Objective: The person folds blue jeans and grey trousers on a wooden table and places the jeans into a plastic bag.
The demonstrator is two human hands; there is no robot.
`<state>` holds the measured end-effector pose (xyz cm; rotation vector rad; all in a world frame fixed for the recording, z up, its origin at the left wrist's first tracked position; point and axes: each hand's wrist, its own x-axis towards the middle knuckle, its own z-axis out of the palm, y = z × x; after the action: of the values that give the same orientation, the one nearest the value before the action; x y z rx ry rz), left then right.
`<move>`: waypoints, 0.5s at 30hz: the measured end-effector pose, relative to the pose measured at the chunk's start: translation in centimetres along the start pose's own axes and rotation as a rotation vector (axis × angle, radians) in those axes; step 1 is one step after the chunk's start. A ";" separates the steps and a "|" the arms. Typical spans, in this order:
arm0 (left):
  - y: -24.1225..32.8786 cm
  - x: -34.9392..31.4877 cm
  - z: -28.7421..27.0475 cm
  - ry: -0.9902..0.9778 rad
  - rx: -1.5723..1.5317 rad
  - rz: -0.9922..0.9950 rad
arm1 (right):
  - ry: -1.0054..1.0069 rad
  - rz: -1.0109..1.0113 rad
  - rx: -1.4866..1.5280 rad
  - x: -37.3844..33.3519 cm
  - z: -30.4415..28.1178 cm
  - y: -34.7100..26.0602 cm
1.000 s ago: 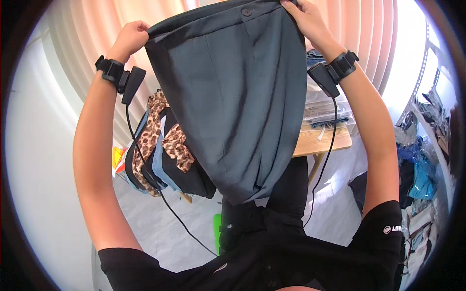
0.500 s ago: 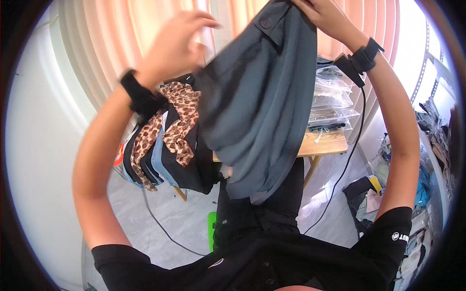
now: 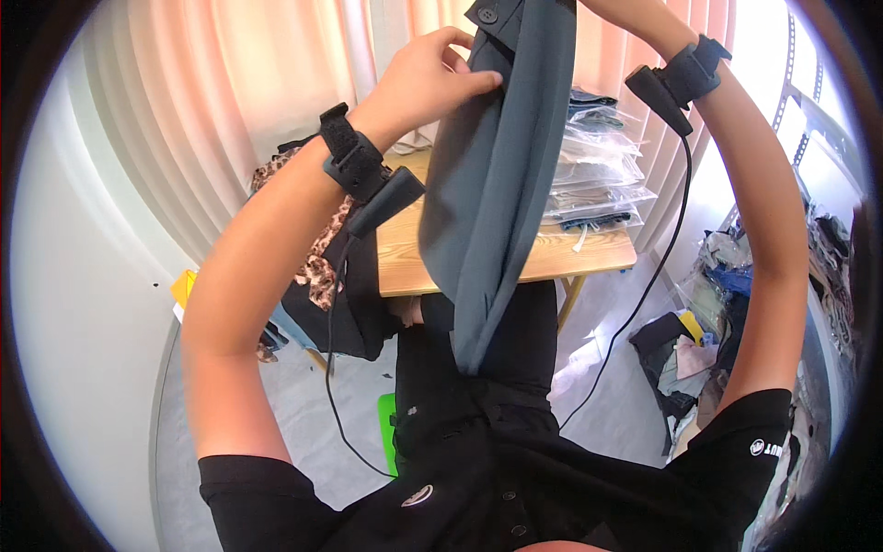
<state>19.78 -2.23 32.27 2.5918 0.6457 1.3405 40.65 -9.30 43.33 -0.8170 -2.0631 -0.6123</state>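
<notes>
A dark grey-blue garment (image 3: 497, 175) with a button near its top hangs upright in front of me, folded lengthwise and narrowing to a point over my lap. My left hand (image 3: 437, 78) is at its upper left edge, with the thumb across the front and the fingertips partly hidden behind the cloth. At the top edge of the view my right hand (image 3: 621, 11) holds up the garment's upper end; its fingertips are cut off. Both wrists wear black straps with a corded black device.
Behind the garment stands a wooden table (image 3: 405, 253). Bagged folded clothes (image 3: 598, 170) are stacked on its right. Dark clothes and a leopard-print cloth (image 3: 319, 281) hang over its left side. Piled clothes (image 3: 690, 359) lie at the right, beside a shelf. A green seat edge (image 3: 387, 428) shows below.
My left hand has moved right and come onto the garment's edge. The garment has narrowed from a wide spread into a lengthwise fold and shifted slightly left, while my right hand has risen.
</notes>
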 end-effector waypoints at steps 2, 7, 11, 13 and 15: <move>-0.2 0.0 -0.6 0.024 0.038 0.071 | -0.010 0.013 -0.024 0.2 -0.1 -0.2; 0.1 0.8 -2.2 -0.026 -0.352 0.162 | -0.044 0.185 -0.002 0.3 -2.1 -0.5; 0.8 0.8 -4.6 -0.373 -0.533 -0.137 | -0.024 0.081 -0.131 0.3 -2.9 -0.7; 1.5 0.2 -5.6 -0.474 -0.580 -0.167 | -0.045 0.138 -0.146 0.3 -3.2 -1.1; 2.1 0.1 -6.4 -0.588 -0.524 -0.194 | -0.072 0.187 -0.030 0.3 -3.6 -1.1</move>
<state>15.34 -4.45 36.76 2.2384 0.3640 0.5355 41.54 -12.36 45.37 -1.0489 -2.0173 -0.5177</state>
